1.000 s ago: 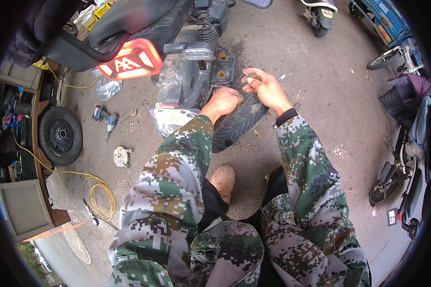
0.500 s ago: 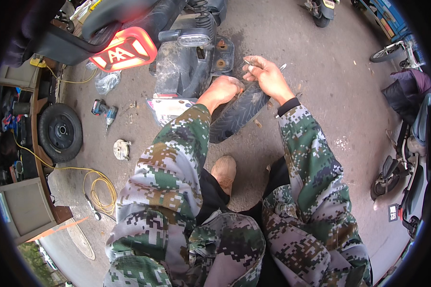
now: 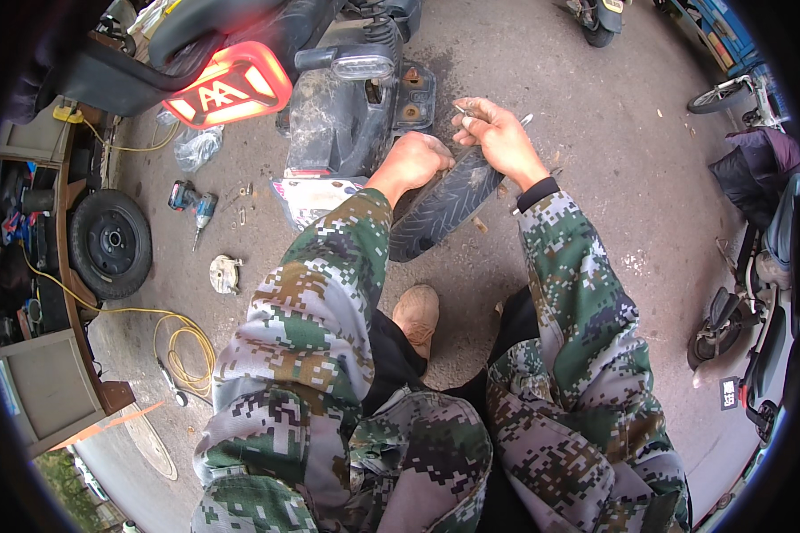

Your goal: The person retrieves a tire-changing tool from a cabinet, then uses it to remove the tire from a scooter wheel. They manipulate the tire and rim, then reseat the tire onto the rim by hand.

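Inspector: Where was the workpiece, and what had just changed?

Operator: The tyre sat slanted at the upper centre of the frame, partly beneath my hands. Over the last second the scene, including the lit red tail light, had risen slightly in view. Both hands kept their stations at the tyre, so I judged the work to be at the same stage.

Inspector: State of each grip?

Operator: My right hand pinched a thin piece between thumb and fingers. My left hand was curled at the tyre's upper-left side; its fingertips were hidden, so I could not tell whether that grip had closed on anything.

Inspector: Nearby items?

Operator: A blue power drill and a round metal part, both left of centre.
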Available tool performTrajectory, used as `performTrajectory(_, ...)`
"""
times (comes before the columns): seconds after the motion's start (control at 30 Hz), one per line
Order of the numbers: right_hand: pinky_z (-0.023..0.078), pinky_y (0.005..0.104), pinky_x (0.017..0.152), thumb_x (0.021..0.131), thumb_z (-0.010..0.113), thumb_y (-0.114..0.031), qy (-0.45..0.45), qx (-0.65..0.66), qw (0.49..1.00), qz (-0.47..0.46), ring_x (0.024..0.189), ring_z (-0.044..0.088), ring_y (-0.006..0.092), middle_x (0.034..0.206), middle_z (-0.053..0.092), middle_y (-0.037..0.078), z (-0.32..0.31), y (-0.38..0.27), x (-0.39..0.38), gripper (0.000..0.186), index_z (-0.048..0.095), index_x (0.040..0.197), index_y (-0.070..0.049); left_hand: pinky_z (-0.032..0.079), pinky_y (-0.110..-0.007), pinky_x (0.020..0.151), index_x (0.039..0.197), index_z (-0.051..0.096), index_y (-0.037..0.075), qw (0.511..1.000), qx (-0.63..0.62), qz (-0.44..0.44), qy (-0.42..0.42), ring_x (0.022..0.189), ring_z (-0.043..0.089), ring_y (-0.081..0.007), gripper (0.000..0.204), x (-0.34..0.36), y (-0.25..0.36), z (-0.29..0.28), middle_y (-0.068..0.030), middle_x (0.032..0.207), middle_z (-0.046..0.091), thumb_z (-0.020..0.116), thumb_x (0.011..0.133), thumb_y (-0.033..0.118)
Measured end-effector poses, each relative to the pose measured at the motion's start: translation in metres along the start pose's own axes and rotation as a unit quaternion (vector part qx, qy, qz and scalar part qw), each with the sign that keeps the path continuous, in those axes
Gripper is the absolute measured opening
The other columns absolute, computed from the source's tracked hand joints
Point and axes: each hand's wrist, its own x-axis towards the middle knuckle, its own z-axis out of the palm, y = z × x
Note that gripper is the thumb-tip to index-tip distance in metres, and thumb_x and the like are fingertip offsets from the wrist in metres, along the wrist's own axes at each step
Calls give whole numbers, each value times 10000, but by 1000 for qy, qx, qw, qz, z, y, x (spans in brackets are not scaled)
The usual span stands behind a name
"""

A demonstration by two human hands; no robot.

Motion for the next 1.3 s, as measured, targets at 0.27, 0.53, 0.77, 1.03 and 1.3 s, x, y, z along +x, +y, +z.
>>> performTrajectory(0.27, 569, 338, 916, 1059, 497, -41, -4, 2, 1000, -2, 999, 721, 201, 1271, 706, 180, 1, -2, -1, 402, 575, 1448, 27, 562, -331, 746, 1110, 787, -20, 998, 62, 17, 2, 801, 676, -164, 201, -9, 12, 0, -57, 934, 745, 730, 954, 95)
performTrajectory(0.53, 568, 349, 923, 1058, 500, -50, -2, -7, 1000, -8, 1000, 723, 204, 1293, 702, 199, 1, 1, -1, 415, 568, 1461, 26, 563, -326, 766, 1155, 779, -5, 996, -67, -60, -11, 807, 670, -160, 238, -2, 6, 0, -50, 951, 743, 753, 960, 130)
performTrajectory(0.77, 570, 350, 922, 1057, 505, -50, 2, 0, 1000, -12, 999, 724, 203, 1277, 706, 190, -4, 7, -5, 410, 570, 1454, 27, 556, -325, 751, 1075, 772, -10, 998, -40, -47, -9, 790, 656, -150, 196, 3, 6, 8, -47, 924, 736, 765, 962, 150)
performTrajectory(1.03, 560, 294, 816, 1029, 533, -54, 28, 112, 993, -3, 878, 676, 141, 1172, 715, 121, -10, 2, -6, 374, 616, 1388, 10, 491, -279, 666, 983, 769, 35, 970, -209, 1, 122, 725, 609, -108, 206, -5, 40, -4, -11, 838, 696, 813, 949, 233)
performTrajectory(1.3, 415, 227, 616, 1006, 692, -147, -28, 115, 993, -18, 703, 519, 46, 915, 694, -20, -31, -11, -30, 216, 736, 1181, -26, 492, -269, 703, 1019, 764, 24, 945, -328, 2, 1, 727, 588, -102, 315, -8, 72, 11, -9, 835, 679, 795, 985, 335)
